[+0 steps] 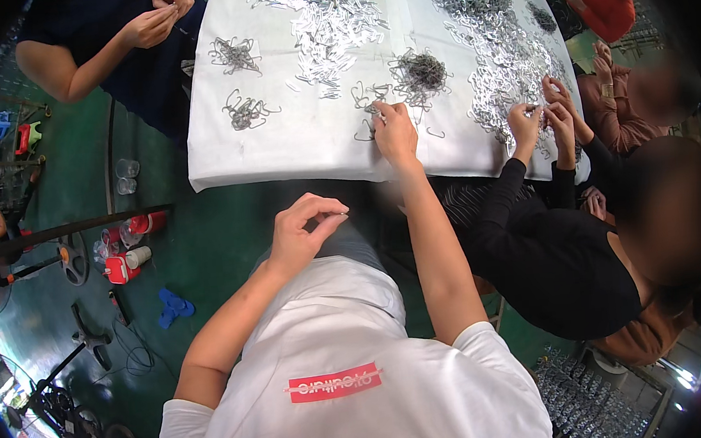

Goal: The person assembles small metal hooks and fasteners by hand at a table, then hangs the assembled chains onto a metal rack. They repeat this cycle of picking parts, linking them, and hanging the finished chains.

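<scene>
My left hand (pixel 305 232) is held over my lap, short of the table edge. Its thumb and fingertips are pinched together around a tiny glinting bit, too small to name. Stretched forward over the near table edge, my right hand (pixel 397 135) has its thumb and forefinger closing on a bent wire hook in a small loose group of wire hooks (pixel 364 96). Just beyond and to the right lies a denser, darker pile of wire hooks (pixel 421 73). Flat shiny metal pieces (pixel 328 39) are spread farther back on the white-covered table (pixel 280 154).
Two more hook clusters (pixel 247 112) lie at the left. A large heap of metal pieces (pixel 503 67) covers the right side. A co-worker in black (pixel 551 261) works close at my right; another person's hands (pixel 150 25) are at the far left. Blue slippers (pixel 175 307) lie on the green floor.
</scene>
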The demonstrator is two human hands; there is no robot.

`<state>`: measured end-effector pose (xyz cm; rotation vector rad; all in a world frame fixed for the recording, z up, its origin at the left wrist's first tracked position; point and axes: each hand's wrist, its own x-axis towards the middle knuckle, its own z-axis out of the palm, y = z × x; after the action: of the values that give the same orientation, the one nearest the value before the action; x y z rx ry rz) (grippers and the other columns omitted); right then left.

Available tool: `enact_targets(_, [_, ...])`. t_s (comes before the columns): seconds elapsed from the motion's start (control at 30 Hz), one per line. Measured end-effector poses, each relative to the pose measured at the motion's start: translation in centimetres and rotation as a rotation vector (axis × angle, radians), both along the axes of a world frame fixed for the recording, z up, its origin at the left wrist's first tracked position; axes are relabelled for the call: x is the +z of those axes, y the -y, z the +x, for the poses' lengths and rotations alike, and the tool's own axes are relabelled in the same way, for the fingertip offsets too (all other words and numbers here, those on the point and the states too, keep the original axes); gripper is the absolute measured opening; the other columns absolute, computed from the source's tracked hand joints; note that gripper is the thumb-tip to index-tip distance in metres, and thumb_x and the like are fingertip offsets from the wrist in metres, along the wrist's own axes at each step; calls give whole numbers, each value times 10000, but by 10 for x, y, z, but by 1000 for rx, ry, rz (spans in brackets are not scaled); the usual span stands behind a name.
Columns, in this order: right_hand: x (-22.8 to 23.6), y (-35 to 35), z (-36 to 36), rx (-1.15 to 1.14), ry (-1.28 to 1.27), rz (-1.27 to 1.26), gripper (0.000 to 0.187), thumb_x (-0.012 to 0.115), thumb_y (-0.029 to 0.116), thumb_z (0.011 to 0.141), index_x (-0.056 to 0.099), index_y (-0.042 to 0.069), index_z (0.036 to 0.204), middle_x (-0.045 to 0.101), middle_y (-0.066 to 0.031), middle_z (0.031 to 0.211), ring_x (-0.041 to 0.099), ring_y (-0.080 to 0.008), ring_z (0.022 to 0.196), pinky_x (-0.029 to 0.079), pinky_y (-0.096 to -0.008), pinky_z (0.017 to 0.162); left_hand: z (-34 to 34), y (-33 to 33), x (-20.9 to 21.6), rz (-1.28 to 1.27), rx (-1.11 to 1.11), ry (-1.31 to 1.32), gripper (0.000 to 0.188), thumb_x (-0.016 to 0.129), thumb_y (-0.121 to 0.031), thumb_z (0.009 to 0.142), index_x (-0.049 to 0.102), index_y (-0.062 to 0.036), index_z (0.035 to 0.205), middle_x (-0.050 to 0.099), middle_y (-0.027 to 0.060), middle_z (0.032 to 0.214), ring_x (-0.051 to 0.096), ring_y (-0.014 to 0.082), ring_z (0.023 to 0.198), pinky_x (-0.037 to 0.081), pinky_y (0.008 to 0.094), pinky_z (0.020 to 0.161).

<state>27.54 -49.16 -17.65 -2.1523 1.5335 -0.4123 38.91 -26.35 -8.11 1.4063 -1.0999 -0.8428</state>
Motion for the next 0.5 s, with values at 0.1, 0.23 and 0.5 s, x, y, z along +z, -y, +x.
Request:
enact_targets(0.1, [-1,13,-10,-97,63,-53,191,600,184,849,670,152,1024,595,-91,1025,611,-304,938,485,-422,803,-2,-4,-1,19,7,-10,147,711,-5,785,700,-61,920,685,51,882,602,127,724,499,239,633])
enact_targets(0.23, [0,48,-18,-102,40,-98,152,633,194,840,702,100,937,658,-95,935,626,-275,864,485,-384,757,-3,-7,0,44,2,-30,183,704,43,769,699,-58,922,669,56,886,610,109,720,490,229,676])
enact_targets(0.5, [-1,100,20,186,-217,-14,161,639,237,840,692,96,896,651,-97,986,632,-287,903,492,-391,754,-3,-3,2,47,53,-10,168,710,26,774,697,-55,921,674,57,869,611,131,737,511,239,637])
